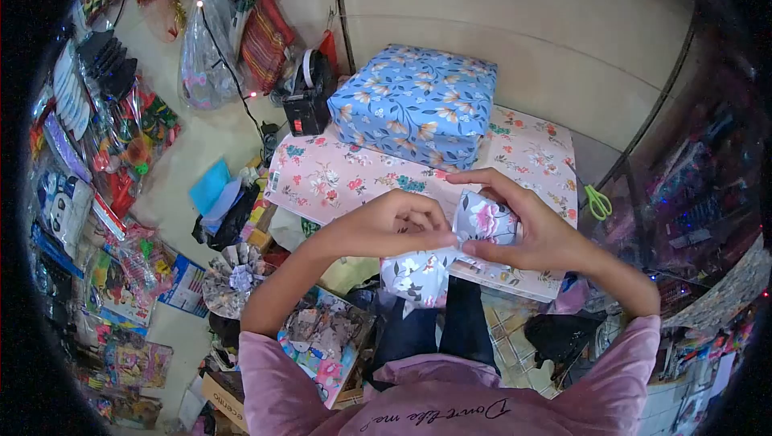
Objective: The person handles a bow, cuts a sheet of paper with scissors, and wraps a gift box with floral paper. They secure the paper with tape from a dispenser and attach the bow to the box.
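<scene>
My left hand (390,225) has its fingers curled and its thumb pressed on a grey-white floral paper strip (416,279), part of which hangs below it. On the other side, my right hand (527,231) curves its fingers and thumb around a raised, rounded part of the same floral paper. Both thumbs nearly meet at the middle of the strip. Beyond my hands stands a box wrapped in blue floral paper (414,102). It rests on a table covered by a pink floral sheet (346,187).
Green-handled scissors (597,203) lie at the table's right side. A black device with a pale roll (307,94) stands left of the wrapped box. A pleated paper rosette (240,275) and an open box of scraps (326,331) are at the lower left. Packaged goods hang along the left wall.
</scene>
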